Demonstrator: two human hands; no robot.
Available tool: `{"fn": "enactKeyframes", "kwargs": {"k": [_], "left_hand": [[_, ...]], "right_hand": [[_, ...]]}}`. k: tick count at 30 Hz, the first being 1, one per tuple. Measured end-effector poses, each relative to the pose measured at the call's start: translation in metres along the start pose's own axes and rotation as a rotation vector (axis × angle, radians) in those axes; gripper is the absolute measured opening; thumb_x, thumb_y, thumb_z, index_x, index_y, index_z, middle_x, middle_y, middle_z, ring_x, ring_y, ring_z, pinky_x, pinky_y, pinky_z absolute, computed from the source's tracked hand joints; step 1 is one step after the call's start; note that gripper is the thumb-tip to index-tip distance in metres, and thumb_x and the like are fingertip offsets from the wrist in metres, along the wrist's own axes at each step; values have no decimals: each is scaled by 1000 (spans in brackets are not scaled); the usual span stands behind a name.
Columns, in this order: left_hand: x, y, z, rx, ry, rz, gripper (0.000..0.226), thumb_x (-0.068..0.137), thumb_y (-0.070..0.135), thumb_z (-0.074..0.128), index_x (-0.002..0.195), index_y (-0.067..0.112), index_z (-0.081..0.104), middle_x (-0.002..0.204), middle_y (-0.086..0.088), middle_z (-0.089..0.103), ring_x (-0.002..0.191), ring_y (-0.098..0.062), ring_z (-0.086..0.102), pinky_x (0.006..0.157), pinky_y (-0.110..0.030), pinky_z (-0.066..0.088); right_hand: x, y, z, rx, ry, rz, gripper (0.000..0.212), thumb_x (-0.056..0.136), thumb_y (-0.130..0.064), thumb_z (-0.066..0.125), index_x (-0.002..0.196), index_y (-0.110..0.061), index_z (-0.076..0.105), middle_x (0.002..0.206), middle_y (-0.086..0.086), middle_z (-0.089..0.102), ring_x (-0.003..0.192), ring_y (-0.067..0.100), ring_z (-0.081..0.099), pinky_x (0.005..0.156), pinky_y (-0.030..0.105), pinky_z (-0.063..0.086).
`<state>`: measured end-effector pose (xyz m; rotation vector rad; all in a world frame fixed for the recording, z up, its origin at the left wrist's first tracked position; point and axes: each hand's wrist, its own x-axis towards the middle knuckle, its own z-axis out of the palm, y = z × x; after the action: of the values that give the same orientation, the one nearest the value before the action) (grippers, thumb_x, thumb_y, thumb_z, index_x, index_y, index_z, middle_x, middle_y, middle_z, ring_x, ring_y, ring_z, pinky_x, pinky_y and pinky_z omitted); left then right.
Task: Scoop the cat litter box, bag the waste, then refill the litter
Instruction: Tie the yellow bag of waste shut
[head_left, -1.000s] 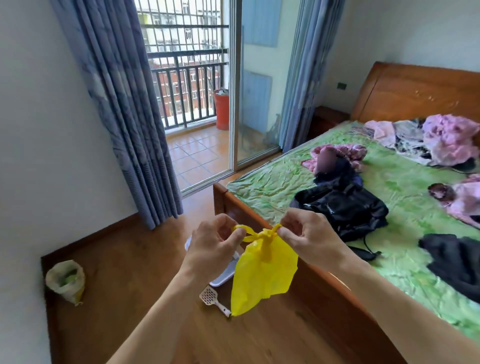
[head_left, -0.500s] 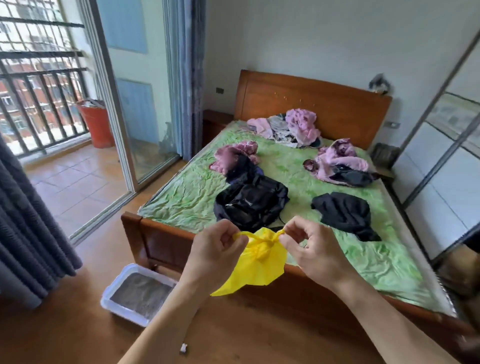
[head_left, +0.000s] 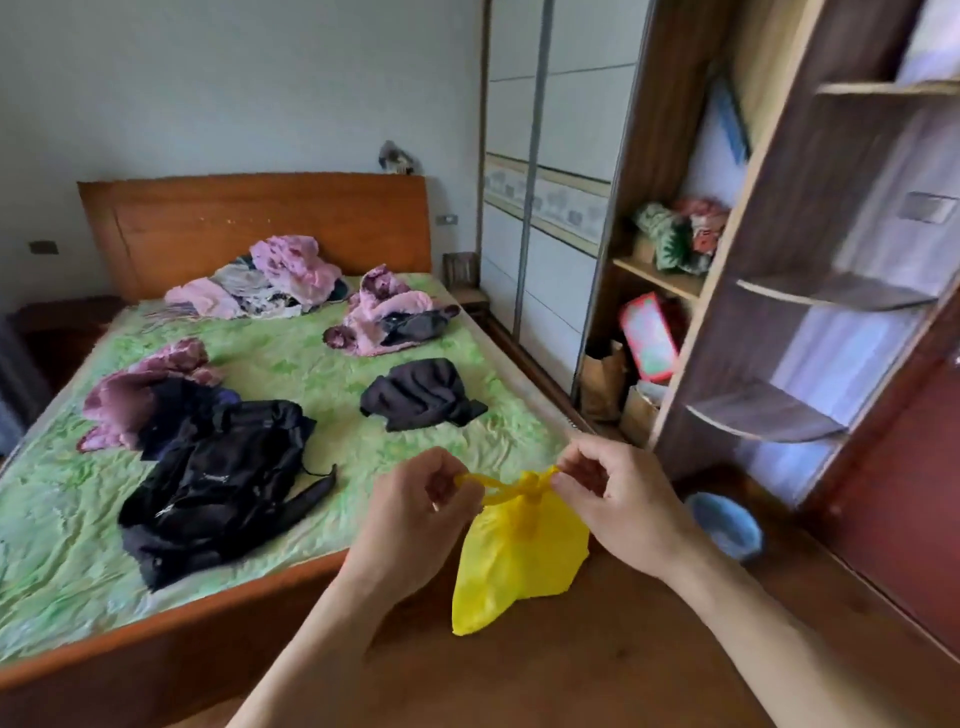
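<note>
Both hands tie the yellow bag shut.
Left hand (head_left: 415, 512) and right hand (head_left: 618, 501) each pinch one handle of the yellow bag (head_left: 519, 556), hanging between them by the bed (head_left: 291, 364). Pull both ends evenly so the knot goes tight.

View: swung rightward; balcony door, curtain, litter box and scoop gone from sight. Newly in view: sliding wardrobe (head_left: 540, 208), open wooden shelves (head_left: 810, 291), blue bin (head_left: 727, 525) on floor at right. Yellow bag (head_left: 519, 561): now hangs lower, full body showing beyond bed (head_left: 249, 613) footboard corner, over wood floor.
</note>
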<state>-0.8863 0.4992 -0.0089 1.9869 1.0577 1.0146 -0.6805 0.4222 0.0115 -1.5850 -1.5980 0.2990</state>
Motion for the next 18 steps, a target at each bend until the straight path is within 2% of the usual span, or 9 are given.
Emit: {"fn": "enactKeyframes", "kwargs": {"k": [1,5,8,10,13,18], "left_hand": [[6,11,21,-8,-26,11,19,85,26,70,69,24,60,61,9,60,55,-5,48,53,-24,38],[25,51,107,-30,-131,48,18,84,28,71,69,26,60,64,-4,58,56,-10,46,54,-32,36],[37,83,165,-37,-201,117,22,85,21,72,68,25,59,62,-5,56,54,-5,42,52,-25,34],[44,103,198,-62,-246,163,21,86,19,72,68,21,60,56,2,49,51,-5,40,50,-20,31],[61,121,246,-111,-328,182,18,86,18,72,71,17,61,53,11,46,49,-4,38,47,-17,30],[93,139,323,-194,-432,198,17,84,16,73,71,17,61,53,13,48,50,-3,39,49,-16,31]], "right_hand": [[-6,15,-18,2,25,19,18,87,-18,70,73,-22,60,65,-18,58,55,4,50,53,16,39],[-32,71,-90,7,94,90,17,87,-17,69,73,-22,61,65,-11,60,61,11,55,56,25,45],[-51,110,-136,-4,146,154,16,87,-18,70,74,-23,62,66,-6,62,64,12,58,60,34,49],[-62,132,-163,-28,181,187,15,87,-19,70,75,-24,63,68,-4,63,66,13,59,62,36,50],[-73,159,-199,-56,246,217,19,86,-15,70,72,-24,61,66,-4,60,64,11,57,61,33,48],[-82,207,-242,-87,344,311,22,85,-10,70,70,-23,61,62,-9,57,58,4,49,54,25,42]]}}
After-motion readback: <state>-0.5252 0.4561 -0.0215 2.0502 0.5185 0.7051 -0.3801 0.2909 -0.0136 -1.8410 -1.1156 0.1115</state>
